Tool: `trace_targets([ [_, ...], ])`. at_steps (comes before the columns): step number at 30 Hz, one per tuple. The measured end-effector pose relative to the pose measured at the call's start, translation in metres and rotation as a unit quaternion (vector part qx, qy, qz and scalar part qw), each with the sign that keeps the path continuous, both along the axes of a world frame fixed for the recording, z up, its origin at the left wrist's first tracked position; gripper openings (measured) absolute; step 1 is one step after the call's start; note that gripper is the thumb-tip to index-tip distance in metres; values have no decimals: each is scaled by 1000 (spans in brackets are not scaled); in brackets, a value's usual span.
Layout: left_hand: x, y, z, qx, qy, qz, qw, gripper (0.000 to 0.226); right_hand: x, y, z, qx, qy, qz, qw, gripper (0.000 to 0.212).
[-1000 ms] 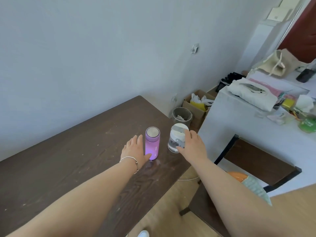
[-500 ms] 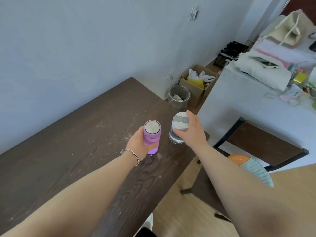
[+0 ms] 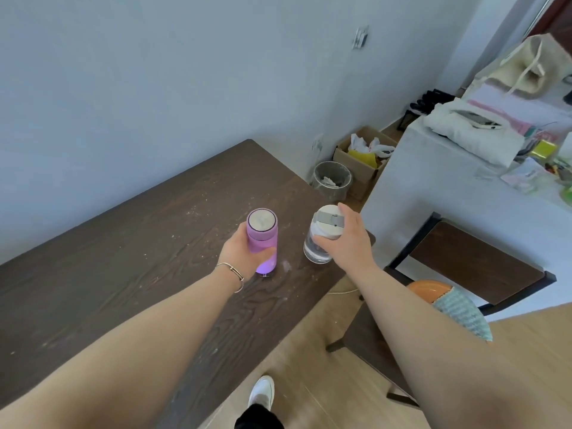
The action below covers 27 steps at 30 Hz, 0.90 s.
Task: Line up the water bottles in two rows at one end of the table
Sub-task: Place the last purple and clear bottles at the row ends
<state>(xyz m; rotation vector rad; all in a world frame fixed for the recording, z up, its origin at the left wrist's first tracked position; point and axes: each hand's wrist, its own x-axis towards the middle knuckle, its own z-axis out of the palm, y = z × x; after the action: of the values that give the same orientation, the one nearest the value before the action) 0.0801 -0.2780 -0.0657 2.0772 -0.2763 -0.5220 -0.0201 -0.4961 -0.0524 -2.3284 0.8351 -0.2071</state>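
A purple water bottle [image 3: 262, 233] with a pale lid stands upright near the right end of the dark wooden table [image 3: 130, 267]. My left hand [image 3: 240, 253] is wrapped around its lower body. Just to its right, close to the table's front corner, is a clear water bottle [image 3: 315, 252] with a white and grey lid. My right hand [image 3: 343, 239] grips that bottle at the lid and upper body. The two bottles are side by side with a small gap between them. Whether either bottle is lifted off the wood I cannot tell.
A grey wall runs along the table's far side. Beyond the table's right end sit a bin [image 3: 331, 180] and a cardboard box [image 3: 360, 156]. A white counter [image 3: 458, 193] with clutter and a dark chair [image 3: 458, 267] lie to the right. My shoe [image 3: 262, 393] is on the wooden floor.
My left hand went from lying flat beside the purple bottle to closing around it. My right hand stays on the clear bottle, and both bottles sit slightly farther apart.
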Motion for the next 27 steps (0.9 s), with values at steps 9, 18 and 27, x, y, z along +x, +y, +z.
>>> trace_targets([
  [9,-92,83,15,18,-24,103,994,58,-50,56,16,22,-1,109,994,97],
  [18,-176,193,26,35,-38,216,975,58,-84,165,29,54,-26,200,978,91],
  [27,-227,316,28,30,-49,303,951,59,-102,291,42,76,-24,282,956,92],
])
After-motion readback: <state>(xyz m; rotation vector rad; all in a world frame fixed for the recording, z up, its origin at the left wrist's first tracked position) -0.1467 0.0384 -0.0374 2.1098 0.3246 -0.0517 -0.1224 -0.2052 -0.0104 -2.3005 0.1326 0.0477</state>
